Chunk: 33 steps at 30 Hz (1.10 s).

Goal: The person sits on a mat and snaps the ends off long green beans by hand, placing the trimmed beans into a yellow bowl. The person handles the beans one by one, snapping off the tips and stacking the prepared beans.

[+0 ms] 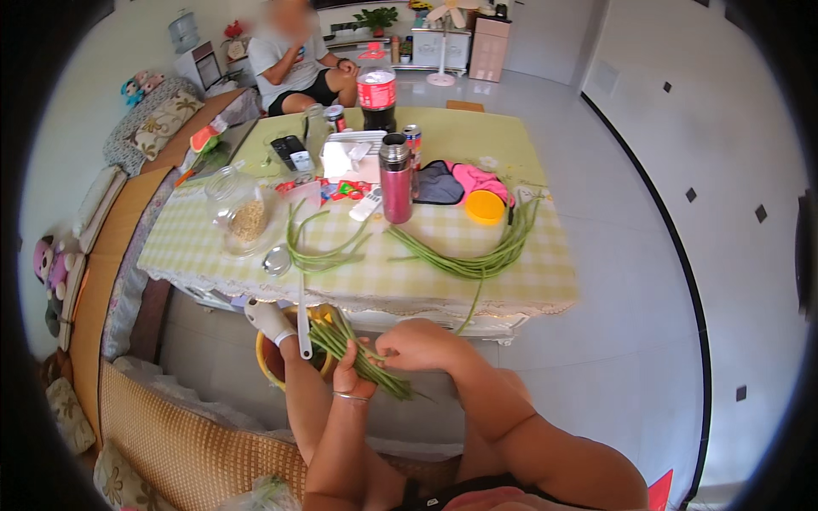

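Observation:
My left hand point(354, 377) is wrapped around a bundle of cut long beans point(345, 348), held over the floor in front of the table. Close beside it, the curled fingers of my right hand point(412, 345) pinch what looks like one bean at the bundle's edge; the fingertips are partly hidden. A large bunch of whole long beans point(476, 265) lies curved on the table, one strand hanging over the front edge. To its left rests a smaller loop of long beans point(319, 259). Below the bundle stands a yellow-rimmed bin point(262, 358), partly covered by my leg.
A long-handled ladle or spoon point(303, 319) overhangs the table edge. On the checked tablecloth point(192, 246) stand a glass jar of grains point(246, 220), a pink thermos point(396, 185), a cola bottle point(377, 96) and a yellow lid point(485, 207). Another person point(287, 64) sits beyond the table.

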Each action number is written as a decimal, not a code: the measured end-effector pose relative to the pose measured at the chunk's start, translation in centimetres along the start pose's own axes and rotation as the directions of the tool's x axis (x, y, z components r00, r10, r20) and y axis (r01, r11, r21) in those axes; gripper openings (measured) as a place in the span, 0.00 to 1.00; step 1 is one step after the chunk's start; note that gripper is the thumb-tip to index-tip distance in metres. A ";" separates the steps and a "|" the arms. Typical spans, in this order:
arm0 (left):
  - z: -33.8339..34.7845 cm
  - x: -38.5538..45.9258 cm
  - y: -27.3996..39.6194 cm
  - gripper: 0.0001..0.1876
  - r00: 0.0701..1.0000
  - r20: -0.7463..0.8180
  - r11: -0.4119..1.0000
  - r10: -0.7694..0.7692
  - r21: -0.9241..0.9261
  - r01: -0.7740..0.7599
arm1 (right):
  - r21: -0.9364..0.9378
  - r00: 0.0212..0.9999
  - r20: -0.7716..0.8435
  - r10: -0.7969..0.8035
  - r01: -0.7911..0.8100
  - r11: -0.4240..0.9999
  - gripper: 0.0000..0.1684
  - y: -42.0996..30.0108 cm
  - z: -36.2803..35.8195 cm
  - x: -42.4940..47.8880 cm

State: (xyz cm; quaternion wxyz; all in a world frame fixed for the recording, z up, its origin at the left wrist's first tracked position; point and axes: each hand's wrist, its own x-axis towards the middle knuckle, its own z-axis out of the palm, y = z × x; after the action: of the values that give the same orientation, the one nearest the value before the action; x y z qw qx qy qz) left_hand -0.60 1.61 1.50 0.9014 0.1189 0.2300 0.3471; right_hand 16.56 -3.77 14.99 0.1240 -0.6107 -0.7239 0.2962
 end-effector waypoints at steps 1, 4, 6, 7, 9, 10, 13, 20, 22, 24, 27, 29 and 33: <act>0.3 0.0 -0.2 0.15 0.997 -0.076 1.000 0.027 -0.013 -0.028 | 0.032 0.999 0.031 -0.030 0.029 0.999 0.08 -0.1 0.1 0.0; 0.3 -0.2 0.1 0.12 0.999 -0.026 0.999 0.030 -0.027 -0.031 | 0.060 0.984 0.154 -0.086 0.078 0.995 0.09 -0.7 0.3 0.1; -0.3 0.2 0.2 0.11 0.998 0.047 0.999 0.037 -0.002 -0.037 | 0.146 0.977 0.192 -0.090 0.062 0.987 0.09 -0.4 0.7 0.1; -0.5 0.3 0.3 0.10 0.997 0.067 0.999 0.034 0.002 -0.035 | 0.190 0.973 0.211 -0.095 0.055 0.980 0.09 -0.1 1.0 0.2; -0.7 0.3 0.6 0.10 0.994 0.103 0.999 0.033 0.009 -0.034 | 0.174 0.994 0.100 -0.030 0.012 0.985 0.10 0.5 1.2 0.4; -0.8 0.2 0.7 0.09 0.993 0.116 1.000 0.007 -0.015 -0.005 | 0.168 0.999 0.045 0.000 -0.008 0.986 0.10 0.9 1.3 0.5; -0.8 -0.1 1.0 0.09 0.987 0.149 0.996 -0.053 -0.057 0.062 | 0.153 0.939 -0.321 0.126 -0.080 0.985 0.10 3.7 1.4 0.9; -0.5 0.0 0.4 0.11 0.986 0.150 0.997 -0.071 0.025 0.068 | 0.301 0.488 -0.790 0.371 -0.219 0.928 0.13 12.3 1.3 1.3; -0.6 -0.1 0.4 0.10 0.988 0.141 0.998 -0.063 0.011 0.062 | 0.284 0.451 -0.802 0.391 -0.287 0.915 0.13 12.9 1.3 1.2; -0.6 -0.1 0.4 0.09 0.991 0.122 0.999 -0.053 0.009 0.052 | 0.261 0.431 -0.810 0.398 -0.344 0.902 0.14 13.3 1.5 1.3; -0.4 -0.1 0.1 0.08 0.996 0.081 0.999 -0.033 0.030 0.031 | 0.216 0.424 -0.818 0.389 -0.401 0.890 0.15 13.5 1.9 1.5; -0.3 0.0 -0.2 0.07 0.998 0.059 0.998 -0.025 0.052 0.022 | 0.189 0.413 -0.829 0.376 -0.427 0.884 0.14 13.9 2.2 1.7; -0.8 0.2 -0.3 0.09 0.996 0.090 0.998 -0.030 0.054 0.025 | 0.210 0.428 -0.796 0.428 -0.468 0.859 0.11 13.5 2.0 2.1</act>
State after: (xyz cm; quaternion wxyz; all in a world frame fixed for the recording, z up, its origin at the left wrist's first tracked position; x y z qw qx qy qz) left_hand -0.70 1.58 0.63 0.9121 0.1550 0.1996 0.3227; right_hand 25.93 -1.25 5.22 0.3493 -0.8480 -0.3983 -0.0160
